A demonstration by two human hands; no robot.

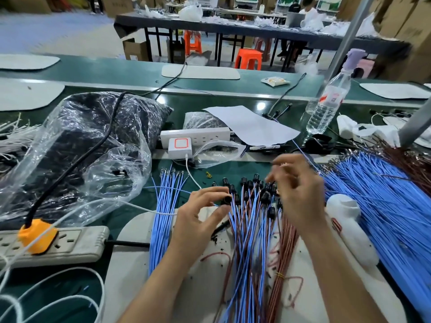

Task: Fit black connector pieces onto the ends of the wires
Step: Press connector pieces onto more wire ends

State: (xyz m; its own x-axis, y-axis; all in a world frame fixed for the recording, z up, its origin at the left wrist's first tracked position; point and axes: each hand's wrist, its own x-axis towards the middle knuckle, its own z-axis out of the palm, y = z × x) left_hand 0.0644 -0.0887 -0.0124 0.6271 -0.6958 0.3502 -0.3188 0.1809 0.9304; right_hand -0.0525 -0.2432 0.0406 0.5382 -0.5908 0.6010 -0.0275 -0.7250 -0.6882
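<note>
Head view: bag point(77, 145) holds black pieces point(91, 117); left hand point(198, 220) pinches a connector point(225, 201).

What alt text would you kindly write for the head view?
A person's left hand pinches a black connector piece above blue and brown wires fitted with connectors; the blurred right hand hovers alongside. Loose blue wires, power strips and plastic bags lie around on the green bench.

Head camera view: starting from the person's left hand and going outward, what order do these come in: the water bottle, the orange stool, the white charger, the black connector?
1. black connector: pinched in the left hand.
2. white charger: just ahead of that hand, slightly to the left.
3. water bottle: farther back, on the right.
4. orange stool: far in the background.
</note>
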